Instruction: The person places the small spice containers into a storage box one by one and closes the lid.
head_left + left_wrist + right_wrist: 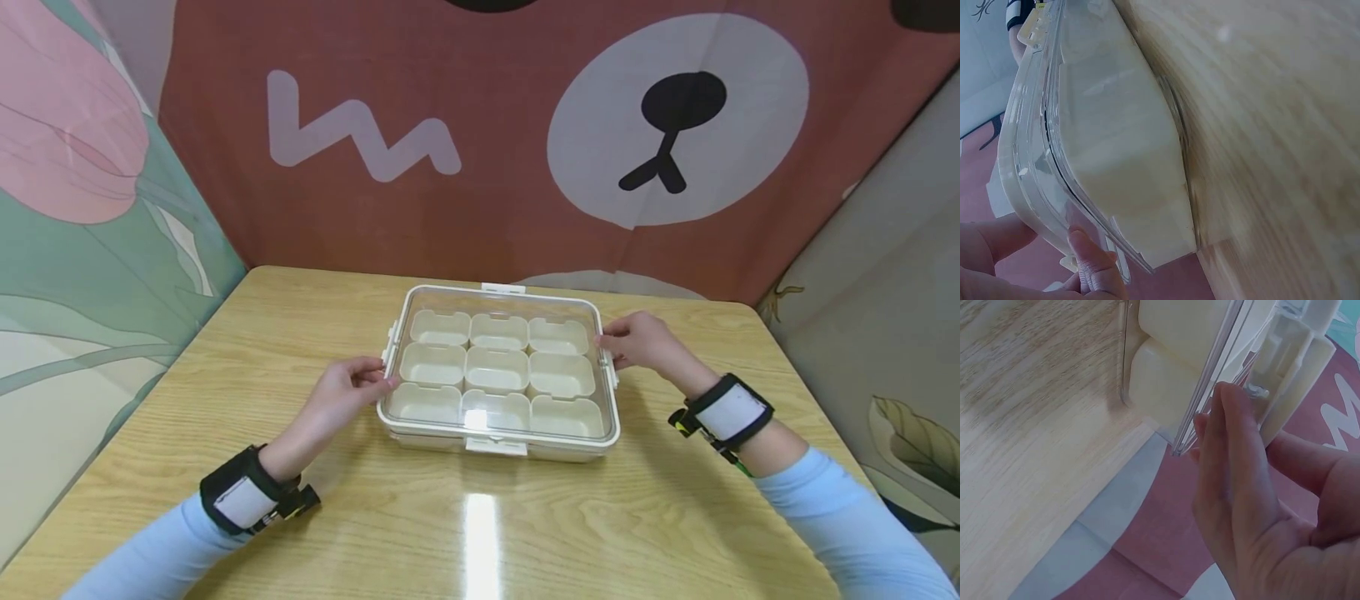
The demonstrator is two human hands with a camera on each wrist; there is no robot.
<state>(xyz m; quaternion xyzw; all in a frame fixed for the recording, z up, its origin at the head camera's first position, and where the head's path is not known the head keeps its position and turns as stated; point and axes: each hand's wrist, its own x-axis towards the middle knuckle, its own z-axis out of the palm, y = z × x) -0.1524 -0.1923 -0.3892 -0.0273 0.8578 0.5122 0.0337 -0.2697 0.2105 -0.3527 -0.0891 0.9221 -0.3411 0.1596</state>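
Note:
A storage box point(427, 442) with clear walls stands on the table, holding several cream compartment cups point(497, 370). Its clear lid point(517, 302) has a white rim and lies over the cups. My left hand point(348, 387) pinches the lid at its left edge, near a side clip. On the opposite side my right hand point(645, 343) grips the lid's right edge, thumb on top and fingers below the rim. In the right wrist view the fingers point(1241, 450) reach beside a white clip point(1285, 369). A narrow gap shows between lid rim point(1019, 144) and box in the left wrist view.
The wooden table point(360, 533) extends around the box, with its far edge close behind. A reddish-brown cloth point(495, 217) with a printed animal face hangs at the back, and patterned cloths hang at both sides. Each wrist wears a black strap point(247, 492).

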